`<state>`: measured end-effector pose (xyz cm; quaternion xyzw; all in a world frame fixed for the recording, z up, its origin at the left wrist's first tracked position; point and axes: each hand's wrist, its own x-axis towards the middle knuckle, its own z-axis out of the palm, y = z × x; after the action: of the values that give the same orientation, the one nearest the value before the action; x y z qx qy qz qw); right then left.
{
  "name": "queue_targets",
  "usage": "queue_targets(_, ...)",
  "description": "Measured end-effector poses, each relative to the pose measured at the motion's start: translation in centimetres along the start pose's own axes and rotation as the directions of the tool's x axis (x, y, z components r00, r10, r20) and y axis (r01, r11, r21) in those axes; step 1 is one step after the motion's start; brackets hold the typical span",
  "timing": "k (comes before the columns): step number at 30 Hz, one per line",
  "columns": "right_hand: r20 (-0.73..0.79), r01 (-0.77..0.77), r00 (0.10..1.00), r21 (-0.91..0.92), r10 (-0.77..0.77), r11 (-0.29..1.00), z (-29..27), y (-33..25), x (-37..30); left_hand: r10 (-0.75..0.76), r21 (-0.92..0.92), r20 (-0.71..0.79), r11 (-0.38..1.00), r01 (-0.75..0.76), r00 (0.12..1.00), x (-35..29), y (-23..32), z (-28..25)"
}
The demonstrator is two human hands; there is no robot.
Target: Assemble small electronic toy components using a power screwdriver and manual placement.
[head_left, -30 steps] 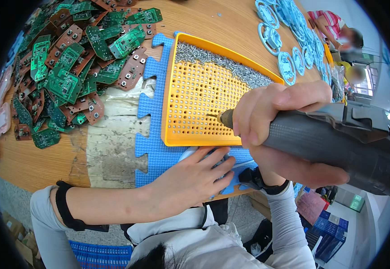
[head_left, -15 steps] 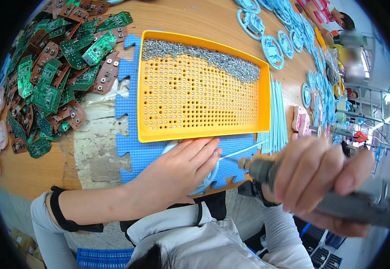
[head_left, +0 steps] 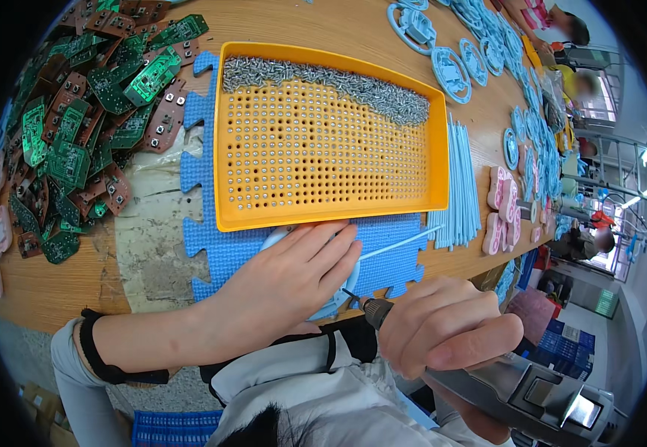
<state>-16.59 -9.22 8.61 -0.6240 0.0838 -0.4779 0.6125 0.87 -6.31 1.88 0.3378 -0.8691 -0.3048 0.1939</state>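
Under the flattened left hand (head_left: 286, 272), a light-blue rounded plastic part (head_left: 333, 305) is held on the blue foam mat (head_left: 389, 273); a grey power screwdriver (head_left: 483, 384) is gripped by the curled right hand (head_left: 442, 328). Light, stiff plastic is presumed, best steadied by its rim.

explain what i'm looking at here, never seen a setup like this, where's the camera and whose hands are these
There's no robot here: these are a person's own bare hands. A wide fisheye camera on the person's head looks down, which is why straight edges bend.

The left hand rests on a light-blue plastic part. The right hand grips a dark power screwdriver, its tip close to that part; whether they touch is unclear.

On the wooden table lie a blue foam mat, a yellow tray with silver screws, a pile of circuit boards at left, and light-blue sticks at right.
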Motion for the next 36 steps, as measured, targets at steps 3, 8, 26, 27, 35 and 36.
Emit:
queue_targets(3,0.092,0.056,0.994,-0.048,-0.052,0.997,-0.1,0.4,0.1,0.0,-0.001,-0.002,1.0,0.0,1.0,0.0,0.0,-0.1)
queue_targets(8,0.184,0.027,0.983,-0.062,-0.015,0.998,0.2,0.4,-0.3,0.001,0.039,0.023,0.999,-0.002,1.0,0.1,0.3,-0.3)
queue_targets(26,0.482,-0.023,0.874,0.183,-0.069,0.983,-2.9,-0.4,7.0,0.017,0.076,-0.124,0.997,-0.007,0.992,-0.2,0.0,0.7)
queue_targets(27,0.434,0.028,0.898,0.103,-0.07,0.994,-3.0,-0.3,7.5,0.029,0.076,-0.126,0.997,-0.019,0.992,0.0,0.1,0.5)
queue_targets(35,0.476,-0.006,0.876,-0.157,0.081,0.988,-3.5,3.1,9.2,0.031,-0.003,-0.057,0.999,-0.032,0.998,0.0,0.0,0.1)
queue_targets(36,0.487,-0.017,0.867,-0.186,0.107,0.982,-3.6,3.6,9.3,0.028,-0.003,-0.057,1.0,-0.028,0.998,-0.1,0.0,0.2)
